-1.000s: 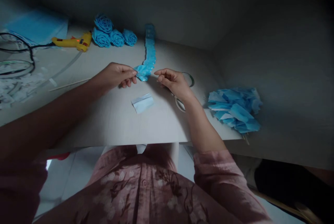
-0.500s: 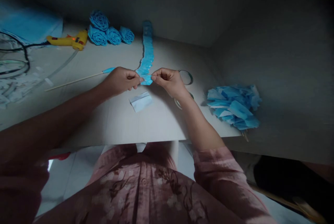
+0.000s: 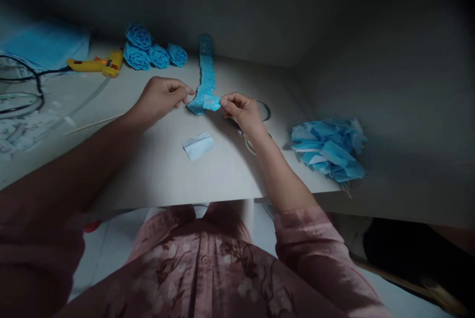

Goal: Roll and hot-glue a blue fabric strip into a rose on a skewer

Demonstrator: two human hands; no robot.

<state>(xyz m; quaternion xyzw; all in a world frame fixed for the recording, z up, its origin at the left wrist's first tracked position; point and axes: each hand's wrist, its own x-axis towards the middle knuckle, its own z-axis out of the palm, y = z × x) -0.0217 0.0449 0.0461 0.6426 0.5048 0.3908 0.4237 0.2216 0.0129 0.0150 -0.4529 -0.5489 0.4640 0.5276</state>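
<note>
My right hand (image 3: 245, 113) pinches the right end of a small blue paper piece (image 3: 212, 103) between thumb and fingers. That piece overlaps the lower end of a long ruffled blue paper strip (image 3: 207, 68), which runs away from me to the back of the table. My left hand (image 3: 161, 100) is closed, its fingertips pressed together just left of the strip; whether anything is in them is too small to make out. Scissors (image 3: 267, 110) lie under my right hand and wrist, partly hidden. Nearer to me sits a folded pale blue paper piece (image 3: 198, 146).
Several rolled blue paper roses (image 3: 159, 56) stand at the back left. Beside them lies a yellow glue gun (image 3: 111, 64), its light lit red. A thin stick (image 3: 92, 124) passes beneath my left arm. Blue paper bunches (image 3: 328, 150) rest at the right edge, paper scraps (image 3: 22, 130) far left.
My left hand has let go of the small blue piece and moved up and left, away from it. My right hand still holds the piece, whose left part now shows over the strip.
</note>
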